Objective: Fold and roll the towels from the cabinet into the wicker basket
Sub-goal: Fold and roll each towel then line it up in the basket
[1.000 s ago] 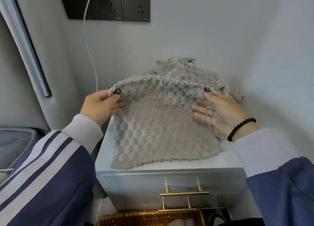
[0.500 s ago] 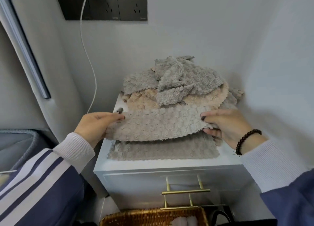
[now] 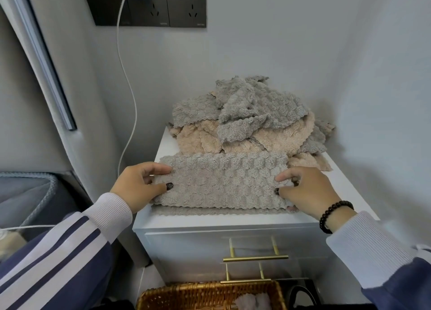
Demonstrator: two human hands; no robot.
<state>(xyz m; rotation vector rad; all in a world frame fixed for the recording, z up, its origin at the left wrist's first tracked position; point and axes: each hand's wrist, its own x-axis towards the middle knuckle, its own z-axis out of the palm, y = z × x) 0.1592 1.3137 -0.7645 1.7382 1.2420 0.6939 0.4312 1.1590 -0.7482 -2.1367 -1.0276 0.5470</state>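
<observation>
Lowered since 0.5 s ago: 1 folded grey towel, now flat, left hand and right hand pinching its ends. Beyond them, 1 heap of towels on white cabinet; 1 wicker basket below; grey walls.

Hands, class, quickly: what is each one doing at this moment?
Left hand: pinches the left end of the folded grey towel.
Right hand: pinches the towel's right end.

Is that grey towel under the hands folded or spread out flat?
Folded. The grey towel lies doubled on the cabinet top; a lower layer's scalloped edge peeks out beneath the front, with the left hand and right hand pinching its ends.
</observation>
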